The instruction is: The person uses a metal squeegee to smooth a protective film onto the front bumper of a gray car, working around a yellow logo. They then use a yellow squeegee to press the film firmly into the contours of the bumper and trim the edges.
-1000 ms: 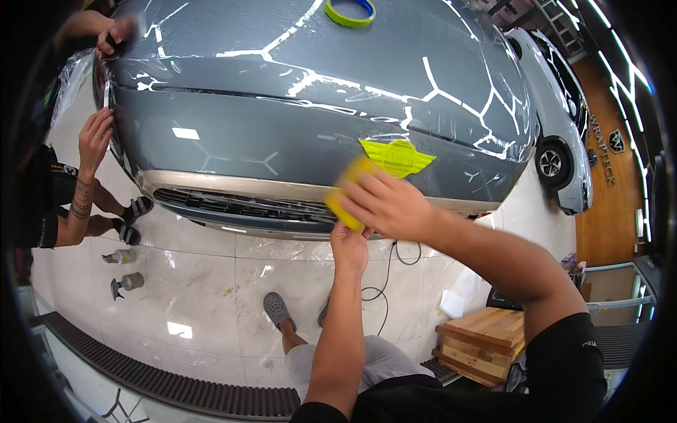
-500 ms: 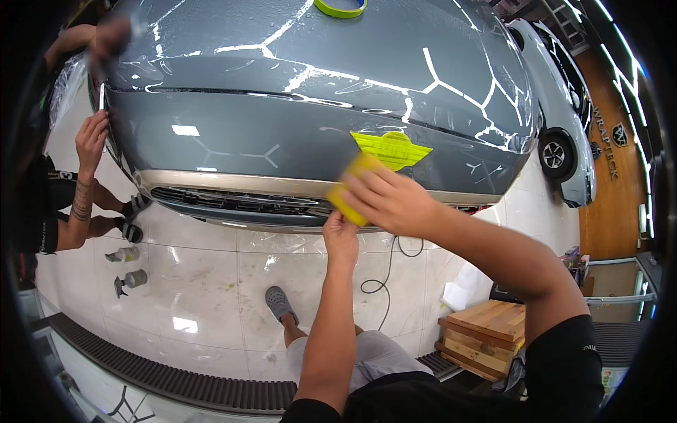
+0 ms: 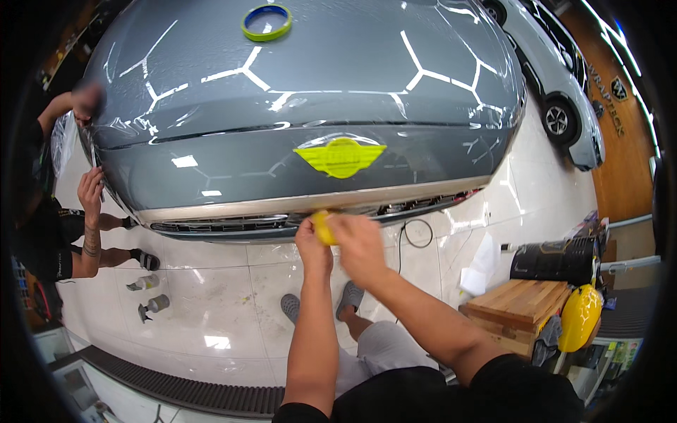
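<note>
My right hand (image 3: 361, 243), slightly blurred, is closed around a yellow squeegee (image 3: 325, 228) just in front of the car's front edge. Beside it on the left, my left hand (image 3: 313, 243) is closed with its fingertips raised against the squeegee's side; whatever it pinches is hidden. Beyond both hands runs the pale lower edge strip (image 3: 247, 202) of the grey hood (image 3: 233, 158), above the dark grille (image 3: 218, 227). Bright yellow-green tape (image 3: 340, 158) covers the winged emblem on the hood.
A green and blue tape roll (image 3: 266, 23) lies on the wet hood. Another person's hand (image 3: 90, 194) is at the car's left side. Two spray bottles (image 3: 155, 304) stand on the floor. At right are a wooden box (image 3: 518, 303), a black drum (image 3: 553, 261) and a cable (image 3: 417, 233).
My right hand has drawn the squeegee back from below the emblem toward me and beside my left hand. The view has shifted, bringing the tape roll fully into sight.
</note>
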The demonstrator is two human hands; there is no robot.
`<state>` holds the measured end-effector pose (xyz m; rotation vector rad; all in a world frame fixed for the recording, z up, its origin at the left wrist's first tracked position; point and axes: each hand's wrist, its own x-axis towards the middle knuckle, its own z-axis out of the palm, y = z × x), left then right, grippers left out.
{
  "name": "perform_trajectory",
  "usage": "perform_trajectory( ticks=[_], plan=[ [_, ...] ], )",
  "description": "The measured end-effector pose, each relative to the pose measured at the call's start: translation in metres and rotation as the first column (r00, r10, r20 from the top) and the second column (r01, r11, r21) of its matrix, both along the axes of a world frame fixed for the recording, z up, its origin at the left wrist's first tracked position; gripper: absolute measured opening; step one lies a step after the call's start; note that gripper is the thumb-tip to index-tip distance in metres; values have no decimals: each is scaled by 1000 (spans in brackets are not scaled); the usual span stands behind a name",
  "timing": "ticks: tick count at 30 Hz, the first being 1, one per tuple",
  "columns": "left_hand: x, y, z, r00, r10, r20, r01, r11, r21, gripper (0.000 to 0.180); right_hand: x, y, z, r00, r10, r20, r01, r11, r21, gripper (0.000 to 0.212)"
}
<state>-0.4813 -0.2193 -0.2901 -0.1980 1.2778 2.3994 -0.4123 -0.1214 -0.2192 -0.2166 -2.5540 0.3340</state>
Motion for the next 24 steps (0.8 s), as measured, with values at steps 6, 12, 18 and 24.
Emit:
perform_trajectory(
  ticks=[6, 12, 18, 24],
  plan=[
    [5, 0, 7, 993, -39, 114, 35, 999, 41, 16, 39, 127, 45, 896, -444, -6, 433, 877, -208, 35],
    [18, -3, -2, 994, -59, 87, 52, 996, 78, 16, -44, -50, 11, 878, -471, 88, 477, 875, -79, 46],
    [-3, -8, -15, 990, -126, 67, 131, 988, -77, 18, -31, -53, 16, 972, -156, -173, 91, 939, -333, 37],
    [4, 10, 11, 985, -137, 101, 137, 991, 10, 18, 39, 200, 96, 764, -641, 75, 644, 751, -144, 33]
  ],
)
